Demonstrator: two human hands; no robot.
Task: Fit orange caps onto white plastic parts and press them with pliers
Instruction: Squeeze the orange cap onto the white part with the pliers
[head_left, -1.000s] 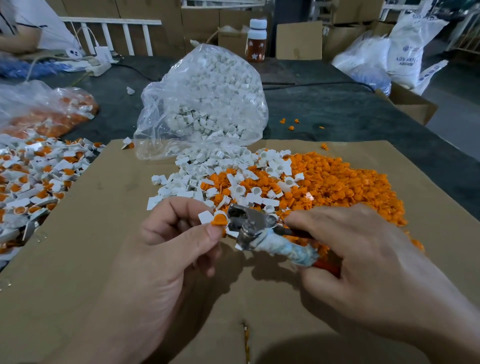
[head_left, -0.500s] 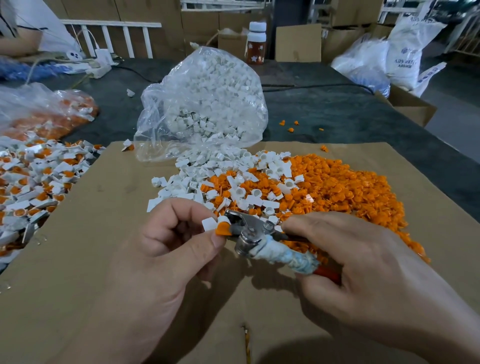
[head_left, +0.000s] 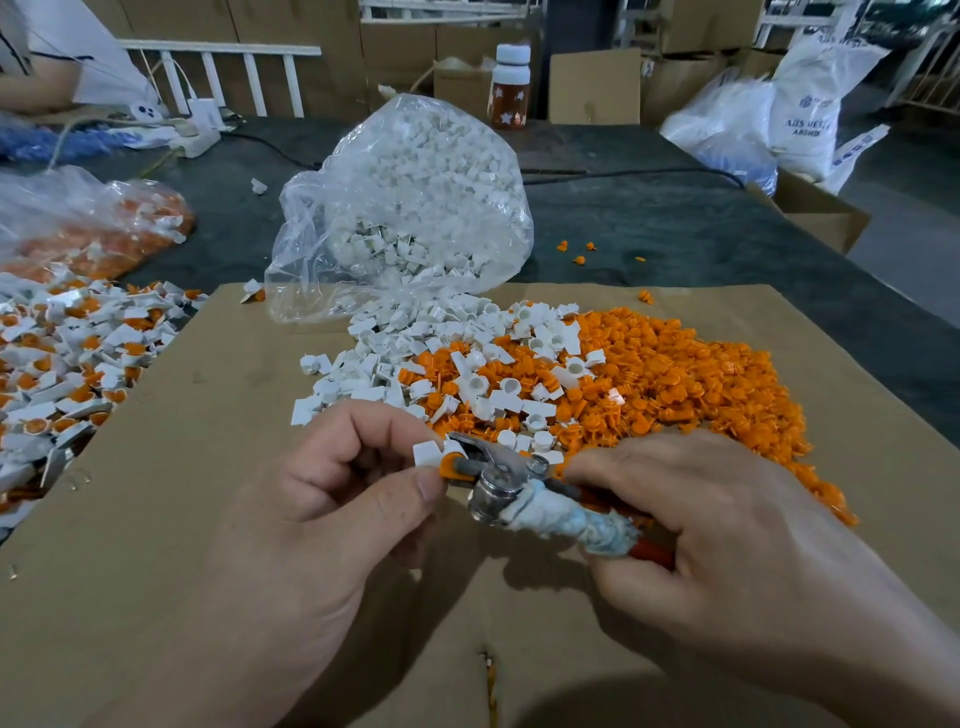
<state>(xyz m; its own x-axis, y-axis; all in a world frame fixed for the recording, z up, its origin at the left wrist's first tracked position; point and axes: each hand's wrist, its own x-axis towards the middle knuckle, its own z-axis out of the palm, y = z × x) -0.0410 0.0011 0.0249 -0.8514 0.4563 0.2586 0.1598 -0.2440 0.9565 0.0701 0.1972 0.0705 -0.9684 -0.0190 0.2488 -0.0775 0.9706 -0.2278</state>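
Over the cardboard sheet (head_left: 208, 467), by the big pile of orange caps (head_left: 701, 374), my right hand (head_left: 727, 519) and left hand (head_left: 311, 509) meet. The right wraps round the pliers (head_left: 498, 478). The left pinches a white part (head_left: 427, 453), its orange cap (head_left: 448, 464) between the tips. If I squeeze crooked, I think the cap may pop out.

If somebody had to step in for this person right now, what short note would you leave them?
Right hand grips the pliers by the handles; left hand pinches a white part with an orange cap seated on it, between their jaws.
Loose white parts and orange caps lie mixed on the cardboard; the bag of white parts stands behind; finished pieces heap at far left.
Done: this cap is fitted. Left: press it, set it aside, work through the pile.
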